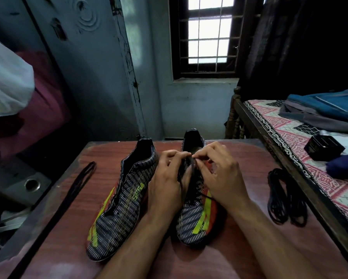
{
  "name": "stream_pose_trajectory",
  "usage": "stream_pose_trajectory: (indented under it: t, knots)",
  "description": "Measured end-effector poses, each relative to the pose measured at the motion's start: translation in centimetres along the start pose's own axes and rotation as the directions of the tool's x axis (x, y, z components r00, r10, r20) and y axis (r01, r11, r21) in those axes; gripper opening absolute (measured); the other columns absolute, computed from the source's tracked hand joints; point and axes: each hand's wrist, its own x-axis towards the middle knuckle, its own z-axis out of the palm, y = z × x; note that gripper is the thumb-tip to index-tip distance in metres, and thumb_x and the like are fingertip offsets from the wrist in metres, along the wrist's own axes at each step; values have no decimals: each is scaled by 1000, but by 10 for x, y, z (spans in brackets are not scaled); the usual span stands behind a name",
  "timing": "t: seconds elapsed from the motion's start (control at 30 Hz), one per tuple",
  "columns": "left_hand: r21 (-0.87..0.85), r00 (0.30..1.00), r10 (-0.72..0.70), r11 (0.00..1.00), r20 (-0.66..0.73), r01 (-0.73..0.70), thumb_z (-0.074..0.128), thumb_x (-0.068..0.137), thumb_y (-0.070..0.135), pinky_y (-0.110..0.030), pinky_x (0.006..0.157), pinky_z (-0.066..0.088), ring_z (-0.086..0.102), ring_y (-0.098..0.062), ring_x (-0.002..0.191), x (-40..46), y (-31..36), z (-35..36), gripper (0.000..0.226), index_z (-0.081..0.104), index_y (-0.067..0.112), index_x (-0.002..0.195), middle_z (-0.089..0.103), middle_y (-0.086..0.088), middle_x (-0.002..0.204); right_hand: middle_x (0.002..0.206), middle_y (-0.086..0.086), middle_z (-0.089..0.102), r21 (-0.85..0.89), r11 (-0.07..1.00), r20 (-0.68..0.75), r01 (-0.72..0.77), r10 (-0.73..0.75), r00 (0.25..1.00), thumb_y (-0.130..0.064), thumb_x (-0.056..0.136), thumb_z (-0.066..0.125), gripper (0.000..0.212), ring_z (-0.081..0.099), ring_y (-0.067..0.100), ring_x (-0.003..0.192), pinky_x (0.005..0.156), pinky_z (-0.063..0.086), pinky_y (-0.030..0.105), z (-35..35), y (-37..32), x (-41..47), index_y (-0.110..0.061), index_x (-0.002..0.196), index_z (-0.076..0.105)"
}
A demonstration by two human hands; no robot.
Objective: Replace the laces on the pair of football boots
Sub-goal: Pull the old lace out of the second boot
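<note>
Two dark patterned football boots with yellow-green and red stripes stand toes toward me on a reddish wooden table (249,154). The left boot (120,200) has no lace in it. Both hands work over the right boot (197,222), near its top eyelets. My left hand (167,182) and my right hand (219,174) each pinch the black lace (193,168) threaded in that boot. A long black lace (76,190) lies stretched out at the table's left side. A coiled bundle of black laces (285,198) lies at the right.
A bed with a red patterned sheet (301,158) stands close along the table's right edge, bearing a blue bag (326,109) and a small black box (324,148). Blue wall and a barred window (207,31) are behind. Clutter sits low at the left.
</note>
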Motion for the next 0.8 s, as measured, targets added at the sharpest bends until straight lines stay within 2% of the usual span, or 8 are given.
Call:
stream_pose_trajectory:
  t: [0.1,0.23,0.33,0.43,0.5,0.6,0.7,0.8]
  knots:
    - [-11,999,-39,999,11,39,58,97,44,-35,67,58,63,-11,100,1,-1,1,34,59,34,129,47,11,127,99,-3,61,108,993,2,-42,42,999,-2,94,68,10,62,11,94,78,58,28,2,-4,-1,-10,98,68]
    - [-20,999,-50,999,-7,50,60,95,41,-40,65,60,60,-13,104,2,-1,1,33,57,36,128,47,8,127,98,-3,62,237,967,-15,-97,104,995,4,94,66,14,65,11,94,75,60,26,2,-11,-2,-9,99,67]
    - [-14,1000,-20,1000,-16,20,63,95,35,-40,65,59,58,-13,109,1,0,-2,29,59,36,123,46,8,128,91,-2,63,212,976,-64,-57,73,995,4,89,70,11,65,11,87,72,58,27,4,-20,-2,-7,92,68]
    - [15,1000,3,1000,-4,-3,55,91,37,-43,67,58,57,-14,110,1,0,-3,26,60,35,117,47,9,128,86,0,63,146,989,-106,33,-17,994,2,84,73,10,63,12,82,74,52,22,3,-28,-3,-5,86,68]
    - [27,1000,10,1000,-4,-10,47,88,42,-43,66,57,57,-14,109,1,0,-3,27,56,36,112,49,9,127,85,0,63,135,990,-119,50,-34,992,1,84,72,8,62,13,81,75,50,21,2,-29,-2,-6,86,68]
    - [35,1000,25,999,-15,-25,46,89,44,-43,65,57,58,-14,105,0,0,-2,25,55,35,110,50,10,125,88,-1,65,152,987,-96,52,-37,995,0,86,73,7,63,13,83,75,51,23,1,-28,-1,-7,89,70]
    - [26,999,3,1000,-45,-2,54,98,38,-42,63,56,59,-17,99,-1,-1,1,16,56,32,113,46,8,123,99,-4,66,212,974,10,-79,78,997,-6,85,71,17,65,10,93,79,56,23,-2,-19,1,-14,99,70]
    - [-68,995,-22,998,-94,15,56,103,30,-43,63,58,59,-16,96,-1,-2,3,14,58,29,117,43,4,122,102,-6,63,159,962,128,-220,201,971,-19,79,65,22,65,10,96,84,60,34,1,-4,0,-22,101,67]
